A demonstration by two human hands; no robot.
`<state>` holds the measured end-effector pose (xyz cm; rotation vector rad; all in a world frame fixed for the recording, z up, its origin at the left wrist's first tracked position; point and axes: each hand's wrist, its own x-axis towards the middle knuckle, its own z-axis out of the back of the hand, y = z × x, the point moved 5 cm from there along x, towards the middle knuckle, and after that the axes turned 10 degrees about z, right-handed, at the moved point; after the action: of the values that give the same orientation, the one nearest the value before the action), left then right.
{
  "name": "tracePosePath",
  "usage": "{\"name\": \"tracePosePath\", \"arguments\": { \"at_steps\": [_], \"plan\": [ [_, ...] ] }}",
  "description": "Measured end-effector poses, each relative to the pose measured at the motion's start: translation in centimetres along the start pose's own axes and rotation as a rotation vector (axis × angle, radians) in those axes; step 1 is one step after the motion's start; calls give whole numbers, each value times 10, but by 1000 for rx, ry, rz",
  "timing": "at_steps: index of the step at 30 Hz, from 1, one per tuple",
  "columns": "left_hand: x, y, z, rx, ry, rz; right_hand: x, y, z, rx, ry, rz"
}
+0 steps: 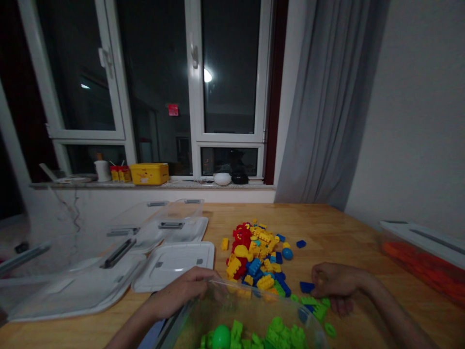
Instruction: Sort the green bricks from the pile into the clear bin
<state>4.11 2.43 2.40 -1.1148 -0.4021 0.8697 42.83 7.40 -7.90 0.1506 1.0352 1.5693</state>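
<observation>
**Sorting toy bricks at a wooden table by a dark window**

Spreading across the lower half of the view, a wooden table [345, 232] sits under a night-dark window [228, 68], with a grey curtain [327, 106] to the right. On the table's left lie several clear plastic lids [170, 261]. At the right edge sits a lidded bin of orange pieces [425, 261].

Nearest the camera is a clear plastic tub [254, 303] holding green bricks [276, 334]. The left hand [181, 291] grips its near-left rim, fingers curled over the edge and closed on it.

Beyond the tub lies a mixed pile of red, yellow and blue bricks [254, 257]. The right hand [334, 283] rests palm-down on the table just right of this pile, fingers bent inward; whether they pinch anything cannot be told. A few loose green bricks [314, 305] lie just below and left of those fingertips, touching or nearly so, between the hand and the tub. A blue brick [306, 287] sits right at the fingertips' left. The right hand is much nearer these pieces.
</observation>
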Motion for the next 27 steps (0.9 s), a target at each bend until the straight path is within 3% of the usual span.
{"name": "tracePosePath", "arguments": {
  "at_steps": [3,9,14,19,27],
  "plan": [
    [-1,-2,0,24,-27,13,5,-1,4,-28,-98,88],
    [1,2,8,98,-198,20,7,6,20,-103,-267,272],
    [6,15,15,116,-289,7,1,32,36,-176,-524,543],
    [6,12,13,117,-272,16,-8,58,37,-14,-665,655],
    [5,14,14,153,-315,22,-15,81,22,310,-652,747]
  ]
}}
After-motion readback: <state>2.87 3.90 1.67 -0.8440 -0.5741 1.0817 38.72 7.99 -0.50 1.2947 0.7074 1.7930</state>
